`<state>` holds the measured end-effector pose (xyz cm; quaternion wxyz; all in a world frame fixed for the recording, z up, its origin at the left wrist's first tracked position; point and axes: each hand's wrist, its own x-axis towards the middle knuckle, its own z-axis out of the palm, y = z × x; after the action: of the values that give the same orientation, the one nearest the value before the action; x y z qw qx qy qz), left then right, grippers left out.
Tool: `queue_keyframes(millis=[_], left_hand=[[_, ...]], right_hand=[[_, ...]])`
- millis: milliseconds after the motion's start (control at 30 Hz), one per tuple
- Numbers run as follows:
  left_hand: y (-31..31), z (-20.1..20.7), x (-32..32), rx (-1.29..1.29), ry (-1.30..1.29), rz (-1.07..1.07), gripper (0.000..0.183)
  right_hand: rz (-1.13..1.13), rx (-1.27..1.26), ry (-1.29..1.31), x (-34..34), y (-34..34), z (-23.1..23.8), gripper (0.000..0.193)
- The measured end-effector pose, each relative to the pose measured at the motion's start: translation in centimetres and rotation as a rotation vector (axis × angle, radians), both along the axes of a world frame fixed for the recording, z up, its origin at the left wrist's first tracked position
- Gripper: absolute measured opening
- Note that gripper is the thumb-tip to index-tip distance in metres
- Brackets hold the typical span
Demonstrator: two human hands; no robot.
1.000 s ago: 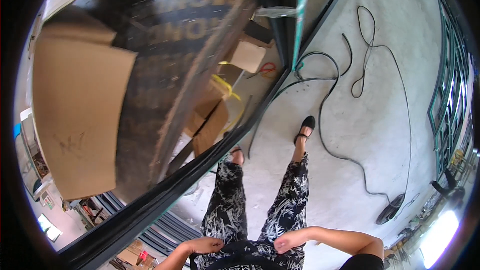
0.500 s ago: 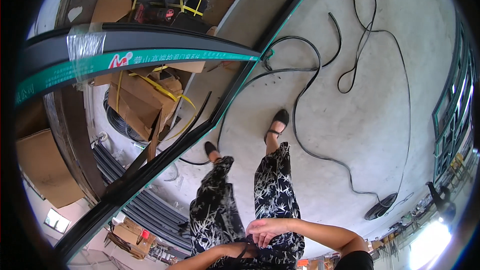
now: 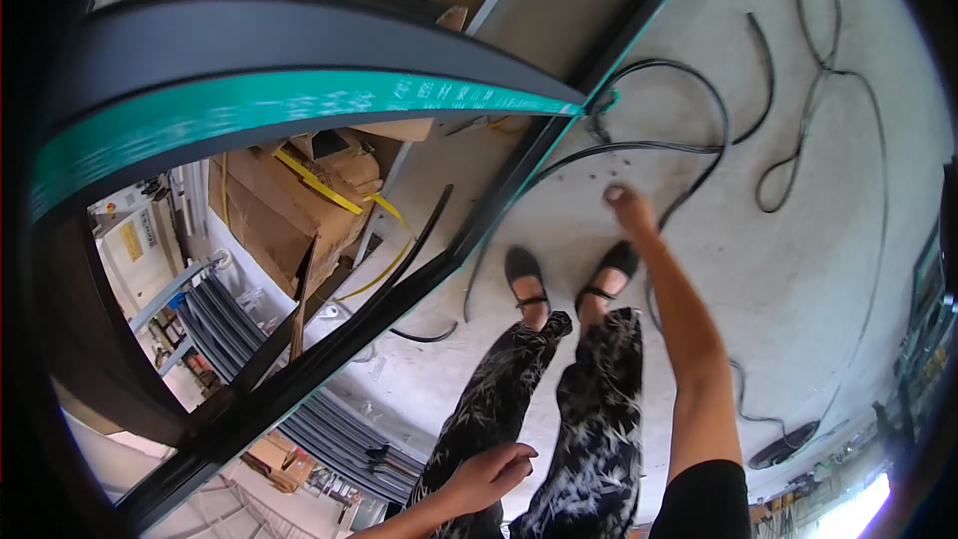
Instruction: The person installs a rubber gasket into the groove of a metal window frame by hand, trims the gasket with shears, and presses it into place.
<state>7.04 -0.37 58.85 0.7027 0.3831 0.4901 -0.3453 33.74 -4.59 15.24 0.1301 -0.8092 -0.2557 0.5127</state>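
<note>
The dark frame [image 3: 249, 35] is occupying the left and upper part of the view, well forward of the left hand [image 3: 489, 476]; its corner is standing near the right hand [image 3: 629, 208]. The frame is presenting smooth, matte charcoal profiles, one bar wearing a green film [image 3: 299, 100] with white print along its face. The two bars are meeting at a sharp corner above the floor [image 3: 738, 269]; what is supporting them cannot be told.

The right hand is hanging over the floor, its fingers bending narrowly inward; blur is hiding whether they are holding anything. The left hand is hovering by the patterned trousers [image 3: 599, 429], fingers lying close together and half bent, with no object showing in them.

Behind the frame, a creased cardboard box [image 3: 254, 205] is sitting under a flat yellow strap [image 3: 319, 183]; its contents cannot be told. Long grey profiles [image 3: 344, 444] are lying in parallel beyond the lower bar. Toward the floor's right edge, a round, flexible black hose [image 3: 659, 146] is looping across dull concrete, and a thinner cable [image 3: 826, 70] is trailing beside it.
</note>
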Motion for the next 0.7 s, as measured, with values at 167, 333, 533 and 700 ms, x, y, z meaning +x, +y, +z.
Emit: queue_keyframes(millis=[167,333,533,700], left_hand=[[5.4,-9.5,-0.3,0.575,-0.06,0.063,0.021],[4.2,-13.4,0.2,0.376,0.081,0.429,0.021],[5.3,-8.6,4.6,0.68,-0.075,0.113,0.02],[7.1,-7.2,8.7,0.047,-0.009,0.611,0.042]], right_hand=[[-0.716,-0.048,-0.027,4.3,6.3,-8.7,0.049],[-0.826,0.128,-0.283,2.3,2.8,-2.6,0.028],[-0.707,0.318,0.081,-3.5,-3.5,24.0,0.018],[0.107,0.728,0.149,-5.4,-1.9,40.8,0.025]])
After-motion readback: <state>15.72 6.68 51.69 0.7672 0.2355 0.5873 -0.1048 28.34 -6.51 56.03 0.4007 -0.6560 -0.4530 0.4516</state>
